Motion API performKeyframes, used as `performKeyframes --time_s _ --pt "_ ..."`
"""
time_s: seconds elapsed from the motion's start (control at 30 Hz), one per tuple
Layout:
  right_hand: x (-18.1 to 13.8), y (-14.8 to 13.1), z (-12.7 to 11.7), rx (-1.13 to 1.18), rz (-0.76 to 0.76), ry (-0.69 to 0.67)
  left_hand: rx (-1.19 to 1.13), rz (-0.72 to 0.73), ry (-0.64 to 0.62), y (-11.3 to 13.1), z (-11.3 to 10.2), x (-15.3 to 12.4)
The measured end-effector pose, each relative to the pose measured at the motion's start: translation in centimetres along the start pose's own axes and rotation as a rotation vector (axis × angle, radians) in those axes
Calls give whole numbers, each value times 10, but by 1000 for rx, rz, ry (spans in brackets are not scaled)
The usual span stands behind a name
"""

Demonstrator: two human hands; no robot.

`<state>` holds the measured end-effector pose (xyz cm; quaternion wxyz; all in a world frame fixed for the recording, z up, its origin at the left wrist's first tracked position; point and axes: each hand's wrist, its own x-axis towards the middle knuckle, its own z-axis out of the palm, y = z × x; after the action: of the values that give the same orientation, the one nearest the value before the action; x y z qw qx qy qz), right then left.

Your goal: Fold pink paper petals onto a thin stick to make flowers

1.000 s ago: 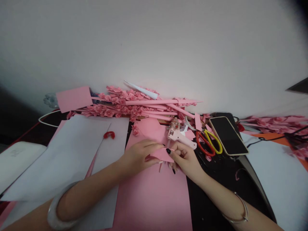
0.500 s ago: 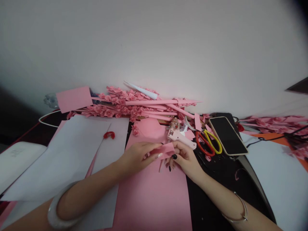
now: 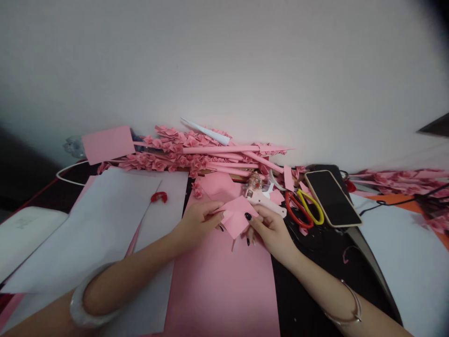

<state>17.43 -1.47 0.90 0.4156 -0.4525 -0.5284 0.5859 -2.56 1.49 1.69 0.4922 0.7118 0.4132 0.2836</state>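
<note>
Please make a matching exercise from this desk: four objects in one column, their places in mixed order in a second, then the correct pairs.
1. small folded pink paper piece
2. black-screened smartphone
3. scissors with red and yellow handles
4. small red curved clip

a. on the white paper sheet
b. between white glue gun and smartphone
c. held by left hand and right hand
d. furthest right of the four

Pairs: 1-c, 2-d, 3-b, 4-a.
</note>
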Motion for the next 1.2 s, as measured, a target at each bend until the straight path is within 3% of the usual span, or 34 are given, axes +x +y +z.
performKeyframes --time_s 0.13,0.3,0.4,0.5,0.63,0.7,0.8,0.9,1.0,1.2 --pt "1 1 -2 70 -8 37 -314 -118 -50 1 0 3" --pt "1 5 -4 161 -29 66 -449 -161 -67 -1 -1 5" --pt "2 6 -5 197 -31 67 -413 -140 -120 -2 -1 4" --pt "3 6 -5 203 -21 102 -222 -136 -170 -1 0 0" --pt "3 5 -3 149 -27 118 0 -93 -66 1 1 -2" --pt "2 4 -1 87 -26 55 -23 -102 -31 2 1 -1" --pt "1 3 1 -19 -6 -32 -172 -155 -79 2 2 1" --pt "0 3 2 -59 -39 10 -273 -171 -127 0 4 2" --pt "-1 3 1 -60 -100 79 -224 -168 -127 -2 5 0" --pt "-2 2 1 -40 -98 49 -262 -142 -84 0 4 -1"
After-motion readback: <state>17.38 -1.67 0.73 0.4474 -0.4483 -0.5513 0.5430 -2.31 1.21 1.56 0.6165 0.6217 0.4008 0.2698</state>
